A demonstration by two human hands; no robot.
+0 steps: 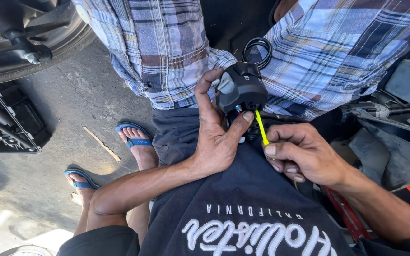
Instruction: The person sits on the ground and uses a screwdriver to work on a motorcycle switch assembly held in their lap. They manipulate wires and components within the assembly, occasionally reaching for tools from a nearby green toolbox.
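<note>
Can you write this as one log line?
left hand: holds black switch box | right hand: pinches yellow wire

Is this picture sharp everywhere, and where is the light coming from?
Head view: the left hand, right hand and black switch housing are sharp in even shade; bright sun glares on the ground at lower left; the edges bend like a wide lens, and the tyre looks dim.

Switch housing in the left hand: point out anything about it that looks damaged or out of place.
The black switch housing is off any mount, held loose in the left hand. Coloured wires hang bare from its underside, and the right hand pinches a yellow wire coming out of it. No crack shows on the casing.
</note>
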